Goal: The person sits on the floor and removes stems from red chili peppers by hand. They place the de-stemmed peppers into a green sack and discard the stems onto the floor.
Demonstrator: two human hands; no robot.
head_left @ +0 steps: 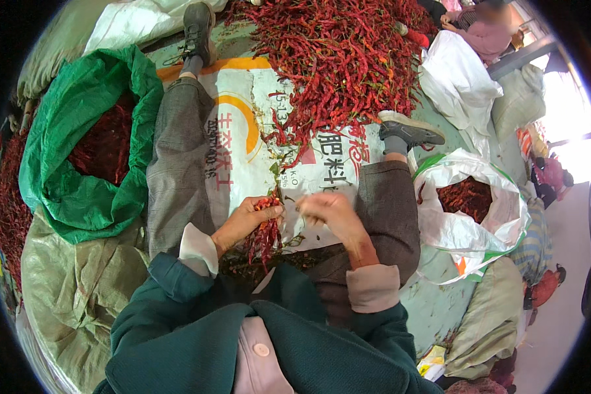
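Note:
Between my outstretched legs, my left hand (251,220) is closed around a bunch of dried red chillies (264,240), their stem ends up by the thumb and the pods hanging below. Just to its right, apart from the bunch, my right hand (331,213) is slightly blurred, its fingers curled together. Whatever its fingertips pinch, if anything, is too small to make out. Under both hands lies a white printed sack sheet (243,157) strewn with loose stems and bits. Dark scraps (302,259) have gathered in front of my lap.
A large heap of red chillies (341,59) spreads beyond the sheet. On the left stands a green sack (43,177) holding chillies, with a full tan sack (79,289) nearer me. At right is an opened white sack (433,236) with chillies inside. Another person (482,33) sits far right.

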